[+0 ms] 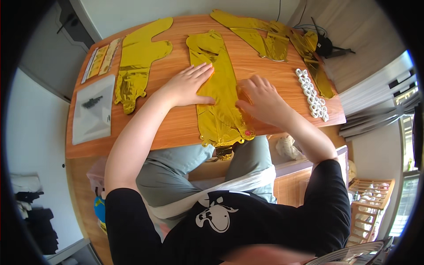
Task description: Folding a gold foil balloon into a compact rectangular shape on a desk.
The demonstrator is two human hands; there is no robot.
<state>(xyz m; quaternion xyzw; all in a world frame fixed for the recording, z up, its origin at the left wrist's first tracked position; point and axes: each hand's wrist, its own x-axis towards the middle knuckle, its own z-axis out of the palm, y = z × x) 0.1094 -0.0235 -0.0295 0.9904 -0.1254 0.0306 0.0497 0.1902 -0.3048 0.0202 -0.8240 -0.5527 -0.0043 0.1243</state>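
- Bag: dark marking, too small to read
- Foil: glossy gold, creased
- Left hand: fingers spread, on foil
- Right hand: thumb and fingers apart, by foil

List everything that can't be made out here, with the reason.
- Head view: the part of the middle gold foil balloon under the left hand, hidden by that hand.
- Head view: whatever lies beneath the right hand, covered by it.
- Head view: the small dark item, too small to identify.
- Head view: the shape at the lower edge, blurred and cut off.
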